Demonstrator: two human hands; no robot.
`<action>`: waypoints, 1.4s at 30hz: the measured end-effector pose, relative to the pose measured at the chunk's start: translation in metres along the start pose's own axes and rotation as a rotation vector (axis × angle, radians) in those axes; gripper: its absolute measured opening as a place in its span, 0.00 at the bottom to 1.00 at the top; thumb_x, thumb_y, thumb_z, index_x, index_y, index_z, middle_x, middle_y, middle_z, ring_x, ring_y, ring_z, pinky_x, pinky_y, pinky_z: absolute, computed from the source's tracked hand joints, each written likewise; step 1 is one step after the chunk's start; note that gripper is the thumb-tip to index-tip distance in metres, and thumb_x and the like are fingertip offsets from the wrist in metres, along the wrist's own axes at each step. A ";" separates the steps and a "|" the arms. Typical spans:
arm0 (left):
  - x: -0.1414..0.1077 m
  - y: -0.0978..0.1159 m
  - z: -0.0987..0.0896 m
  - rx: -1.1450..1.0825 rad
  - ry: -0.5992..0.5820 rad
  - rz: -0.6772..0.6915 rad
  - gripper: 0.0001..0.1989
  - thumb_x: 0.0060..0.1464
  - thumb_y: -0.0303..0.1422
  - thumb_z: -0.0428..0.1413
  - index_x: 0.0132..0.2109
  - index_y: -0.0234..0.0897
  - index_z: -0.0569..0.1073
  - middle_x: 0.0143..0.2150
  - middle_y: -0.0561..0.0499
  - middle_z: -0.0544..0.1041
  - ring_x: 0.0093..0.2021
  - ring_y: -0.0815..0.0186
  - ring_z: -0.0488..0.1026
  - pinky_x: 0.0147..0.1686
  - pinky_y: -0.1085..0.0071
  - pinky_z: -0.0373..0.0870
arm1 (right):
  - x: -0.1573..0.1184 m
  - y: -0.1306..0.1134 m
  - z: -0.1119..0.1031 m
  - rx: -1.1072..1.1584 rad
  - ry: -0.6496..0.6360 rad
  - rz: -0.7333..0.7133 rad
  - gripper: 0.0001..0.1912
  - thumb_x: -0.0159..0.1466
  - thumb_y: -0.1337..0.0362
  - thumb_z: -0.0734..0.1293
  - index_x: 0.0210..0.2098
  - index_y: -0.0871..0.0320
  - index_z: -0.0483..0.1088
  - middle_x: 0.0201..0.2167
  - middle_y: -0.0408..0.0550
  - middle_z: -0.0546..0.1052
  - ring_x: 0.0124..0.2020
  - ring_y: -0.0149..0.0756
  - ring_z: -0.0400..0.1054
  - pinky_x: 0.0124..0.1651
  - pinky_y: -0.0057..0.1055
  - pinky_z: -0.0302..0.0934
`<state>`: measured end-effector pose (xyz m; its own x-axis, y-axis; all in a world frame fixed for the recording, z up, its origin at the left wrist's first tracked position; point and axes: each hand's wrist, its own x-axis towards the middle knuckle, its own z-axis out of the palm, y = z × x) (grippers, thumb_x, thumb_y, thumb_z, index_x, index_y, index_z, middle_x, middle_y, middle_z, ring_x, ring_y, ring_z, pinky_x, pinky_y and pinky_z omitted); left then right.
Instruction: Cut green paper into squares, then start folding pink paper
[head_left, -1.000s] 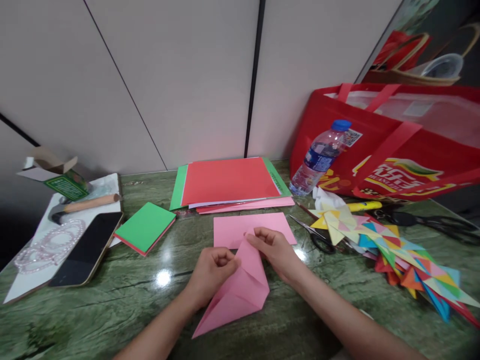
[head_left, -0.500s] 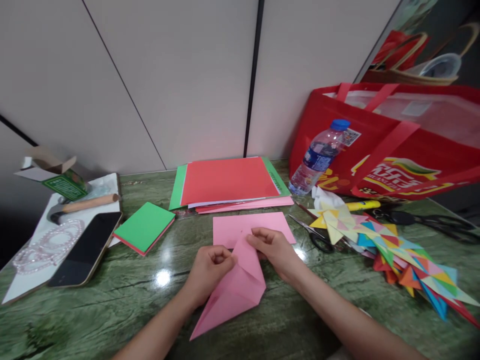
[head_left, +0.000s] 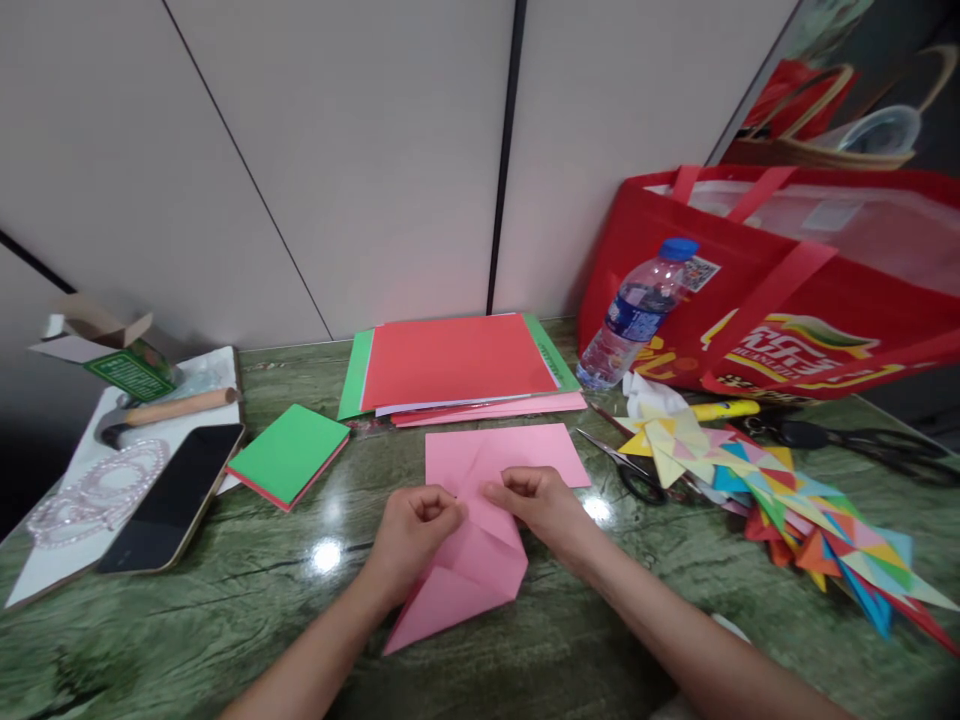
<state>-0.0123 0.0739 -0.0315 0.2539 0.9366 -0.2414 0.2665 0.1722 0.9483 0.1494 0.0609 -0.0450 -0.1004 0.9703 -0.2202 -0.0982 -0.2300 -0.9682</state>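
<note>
A partly folded pink paper (head_left: pixel 484 560) is held between both hands over the green table, its pointed corner toward the lower left. My left hand (head_left: pixel 420 530) pinches its left edge between thumb and curled fingers. On the right, my right hand (head_left: pixel 544 505) pinches the upper right edge, thumb on top. Just behind lies a flat pink sheet (head_left: pixel 555 455), which the folded paper's upper part overlaps.
Behind are stacked red and green sheets (head_left: pixel 461 360). Left: small green papers (head_left: pixel 292 455), phone (head_left: pixel 176 500), hammer-like tool (head_left: pixel 180 407), box (head_left: pixel 131 370). Right: scissors (head_left: pixel 637 478), bottle (head_left: pixel 630 325), red bag (head_left: pixel 780 290), colourful folded papers (head_left: pixel 810 500).
The folded paper's lower left point has moved slightly up, and its top lies lower between the fingers. My right hand has shifted slightly down and left; my left hand has barely moved.
</note>
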 end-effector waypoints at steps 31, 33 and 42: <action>-0.006 0.008 -0.009 -0.022 0.025 0.027 0.17 0.40 0.42 0.57 0.20 0.31 0.68 0.16 0.57 0.61 0.19 0.75 0.53 0.19 0.77 0.47 | -0.002 -0.002 0.001 0.098 -0.034 -0.033 0.18 0.42 0.55 0.73 0.16 0.61 0.63 0.14 0.35 0.62 0.17 0.22 0.51 0.21 0.22 0.45; -0.007 0.009 -0.008 -0.022 0.017 0.036 0.17 0.41 0.42 0.57 0.20 0.32 0.67 0.16 0.57 0.59 0.19 0.75 0.52 0.19 0.77 0.46 | -0.003 -0.002 0.001 0.115 0.004 -0.019 0.19 0.39 0.54 0.74 0.15 0.61 0.63 0.13 0.35 0.62 0.16 0.22 0.50 0.21 0.23 0.44; -0.011 0.011 -0.006 -0.042 0.020 0.028 0.15 0.40 0.41 0.57 0.21 0.31 0.68 0.16 0.57 0.60 0.19 0.76 0.52 0.18 0.78 0.45 | -0.004 -0.005 0.002 0.215 -0.006 -0.015 0.18 0.34 0.59 0.76 0.17 0.61 0.66 0.14 0.34 0.64 0.17 0.22 0.52 0.22 0.23 0.45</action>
<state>-0.0175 0.0674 -0.0174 0.2416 0.9471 -0.2113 0.2200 0.1586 0.9625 0.1485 0.0586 -0.0388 -0.1033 0.9734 -0.2043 -0.3092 -0.2267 -0.9236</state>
